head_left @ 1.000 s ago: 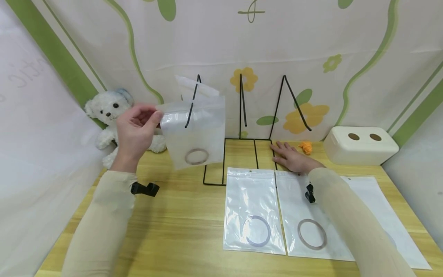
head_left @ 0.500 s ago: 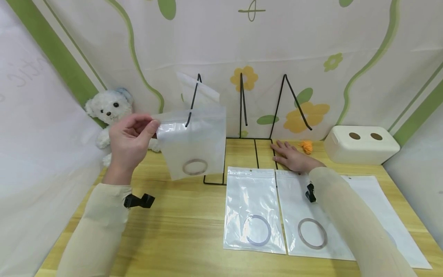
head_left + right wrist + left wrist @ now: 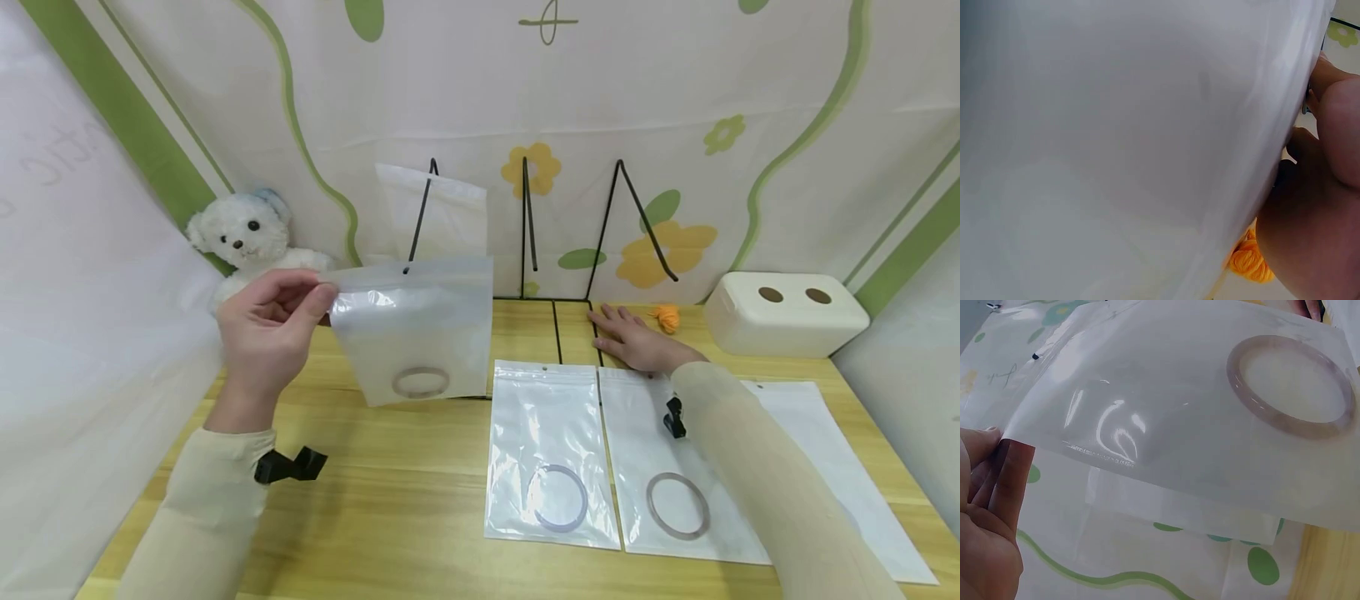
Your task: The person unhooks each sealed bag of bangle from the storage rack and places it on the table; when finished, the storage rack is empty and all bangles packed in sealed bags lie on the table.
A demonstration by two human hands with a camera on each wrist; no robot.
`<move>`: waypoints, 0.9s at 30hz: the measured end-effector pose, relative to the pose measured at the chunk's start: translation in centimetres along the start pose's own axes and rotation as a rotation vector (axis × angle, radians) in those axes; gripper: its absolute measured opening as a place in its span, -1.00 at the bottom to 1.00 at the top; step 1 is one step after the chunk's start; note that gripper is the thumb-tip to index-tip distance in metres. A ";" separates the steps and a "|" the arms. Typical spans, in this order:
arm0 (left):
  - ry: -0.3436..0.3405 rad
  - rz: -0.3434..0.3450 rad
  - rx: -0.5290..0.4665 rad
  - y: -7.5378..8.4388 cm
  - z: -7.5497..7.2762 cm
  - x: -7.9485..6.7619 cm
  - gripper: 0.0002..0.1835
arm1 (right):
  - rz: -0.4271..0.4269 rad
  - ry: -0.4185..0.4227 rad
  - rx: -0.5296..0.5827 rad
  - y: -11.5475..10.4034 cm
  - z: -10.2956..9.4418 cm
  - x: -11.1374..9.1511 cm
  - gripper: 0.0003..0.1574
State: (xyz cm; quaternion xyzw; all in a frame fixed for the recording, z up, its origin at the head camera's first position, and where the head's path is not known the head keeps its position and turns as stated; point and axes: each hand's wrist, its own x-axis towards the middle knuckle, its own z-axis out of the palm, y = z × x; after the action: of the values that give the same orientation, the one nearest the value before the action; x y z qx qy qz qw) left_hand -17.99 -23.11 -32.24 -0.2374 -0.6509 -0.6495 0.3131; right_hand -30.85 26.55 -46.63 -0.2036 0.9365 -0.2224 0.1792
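Observation:
Thumb and fingers of my left hand (image 3: 266,333) pinch the upper left corner of a translucent zip bag (image 3: 420,329). A brownish bangle (image 3: 1254,403) lies low inside it. The bag hangs at the front end of the left hook (image 3: 420,221) of a black wire rack (image 3: 557,329); whether the hook passes through its hole I cannot tell. Farther back, another pale bag (image 3: 461,221) hangs on that hook. With fingers spread, my right hand (image 3: 636,343) rests at the rack's right base wire. In the right wrist view a blurred white surface covers most of the picture.
Zip bags lie flat: one with a lilac bangle (image 3: 555,408), one with a brown bangle (image 3: 630,433), another (image 3: 802,433) partly under the right sleeve. Behind are a white teddy bear (image 3: 251,229), orange yarn (image 3: 666,317) and a cream box (image 3: 787,321). A patterned cloth backs the table.
My left hand has moved down and toward me, drawing the pinched bag forward along the hook to its front end. More of the rear bag shows. My right hand has stayed in place.

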 end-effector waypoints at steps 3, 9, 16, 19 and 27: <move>-0.005 0.011 -0.008 0.4 -0.2 -0.5 -0.92 | 0.000 0.000 -0.001 0.0 0.0 0.0 -0.15; -0.027 0.004 -0.031 1.2 -0.6 -1.8 -0.94 | -0.007 -0.006 0.011 -0.3 0.0 0.1 -0.15; 0.001 -0.195 -0.011 1.1 -1.2 -3.2 -0.83 | -0.002 -0.004 0.004 -0.3 -0.2 -0.2 -0.16; -0.025 -0.396 0.042 0.3 -1.5 -3.3 -0.85 | 0.006 -0.004 0.007 -0.3 -0.3 -0.3 -0.15; -0.131 -0.689 0.181 -4.6 -2.3 -2.9 -0.88 | 0.011 0.000 0.004 -0.2 -0.3 -0.4 -0.15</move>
State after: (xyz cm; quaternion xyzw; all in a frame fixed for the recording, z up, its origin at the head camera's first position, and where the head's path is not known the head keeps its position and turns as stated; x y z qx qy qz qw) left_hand -19.00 -25.34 -37.61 -0.0165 -0.7664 -0.6400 0.0530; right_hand -30.60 26.64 -46.18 -0.1979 0.9372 -0.2234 0.1807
